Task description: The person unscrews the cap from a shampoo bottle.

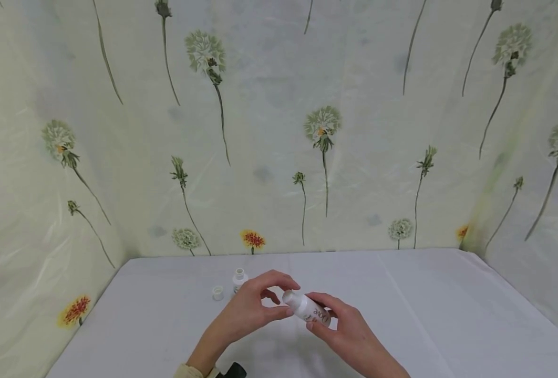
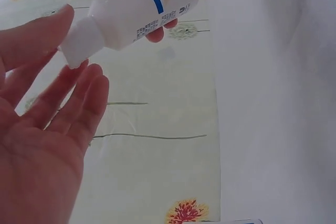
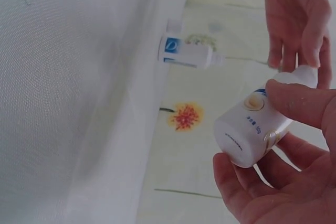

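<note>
My right hand (image 1: pixel 350 328) grips a small white lotion bottle (image 1: pixel 314 311) round its body, tilted with its top toward the left hand. Brown lettering faces the head view; a blue stripe shows in the left wrist view (image 2: pixel 144 11). My left hand (image 1: pixel 248 310) has thumb and fingertips about the white cap (image 2: pixel 83 43) at the bottle's top, pinching it. Behind the left hand stands a second white bottle (image 1: pixel 239 278), its narrow neck uncapped, partly hidden. In the right wrist view this bottle (image 3: pixel 184 53) bears a blue label.
A loose white cap (image 1: pixel 217 293) lies on the table left of the standing bottle. White cloth covers the table (image 1: pixel 449 315). Flower-printed sheeting (image 1: pixel 269 131) rises behind and at both sides. A dark object (image 1: pixel 235 370) shows at the left wrist.
</note>
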The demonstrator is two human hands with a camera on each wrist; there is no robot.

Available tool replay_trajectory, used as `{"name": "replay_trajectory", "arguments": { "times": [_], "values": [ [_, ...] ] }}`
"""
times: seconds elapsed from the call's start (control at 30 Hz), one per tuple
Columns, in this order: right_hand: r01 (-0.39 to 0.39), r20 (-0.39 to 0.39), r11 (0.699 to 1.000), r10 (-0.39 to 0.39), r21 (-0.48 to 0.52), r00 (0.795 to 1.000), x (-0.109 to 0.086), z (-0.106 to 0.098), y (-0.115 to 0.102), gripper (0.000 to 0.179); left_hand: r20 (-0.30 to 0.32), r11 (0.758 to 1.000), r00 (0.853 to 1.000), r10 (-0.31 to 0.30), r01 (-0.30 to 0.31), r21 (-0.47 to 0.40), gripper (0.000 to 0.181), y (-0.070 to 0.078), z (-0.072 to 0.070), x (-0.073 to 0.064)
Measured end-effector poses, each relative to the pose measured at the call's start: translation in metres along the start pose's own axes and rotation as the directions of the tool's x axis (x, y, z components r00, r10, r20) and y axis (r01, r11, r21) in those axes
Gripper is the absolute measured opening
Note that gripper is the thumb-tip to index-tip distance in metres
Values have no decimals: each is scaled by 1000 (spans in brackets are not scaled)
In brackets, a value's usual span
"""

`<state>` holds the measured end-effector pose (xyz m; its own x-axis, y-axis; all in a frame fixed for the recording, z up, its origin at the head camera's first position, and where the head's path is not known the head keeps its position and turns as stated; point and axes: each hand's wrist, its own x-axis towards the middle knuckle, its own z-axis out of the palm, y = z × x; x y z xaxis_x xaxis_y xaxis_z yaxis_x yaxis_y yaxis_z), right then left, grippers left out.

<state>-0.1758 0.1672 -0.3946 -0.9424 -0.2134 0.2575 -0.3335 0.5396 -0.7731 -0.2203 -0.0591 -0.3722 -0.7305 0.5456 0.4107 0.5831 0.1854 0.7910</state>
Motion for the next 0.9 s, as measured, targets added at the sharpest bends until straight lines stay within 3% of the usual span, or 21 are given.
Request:
{"name": "replay_trajectory", "arguments": {
  "times": [0.17, 0.27, 0.47, 0.63, 0.9],
  "values": [
    [-12, -1, 1000, 12, -8, 1000, 0, 0, 0, 40, 44, 998, 998, 40, -39, -41, 32, 0, -2, 0],
    [-11, -3, 1000, 11, -9, 1000, 0, 0, 0, 40, 55, 999, 998, 14, -12, -47, 34, 1, -2, 1],
    [-12, -13, 1000, 12, -1, 1000, -1, -1, -2, 41, 25, 999, 1000, -16, 17, -41, 30, 17, -1, -1],
    [-27, -14, 1000, 26, -8, 1000, -2, -1, -2, 41, 6, 999, 1000, -5, 5, -43, 26, 34, -1, -3],
    [-54, -22, 998, 54, -11, 998, -2, -2, -4, 41, -12, 1000, 1000, -22, 21, -21, 22, 35, -1, -2]
  ]
}}
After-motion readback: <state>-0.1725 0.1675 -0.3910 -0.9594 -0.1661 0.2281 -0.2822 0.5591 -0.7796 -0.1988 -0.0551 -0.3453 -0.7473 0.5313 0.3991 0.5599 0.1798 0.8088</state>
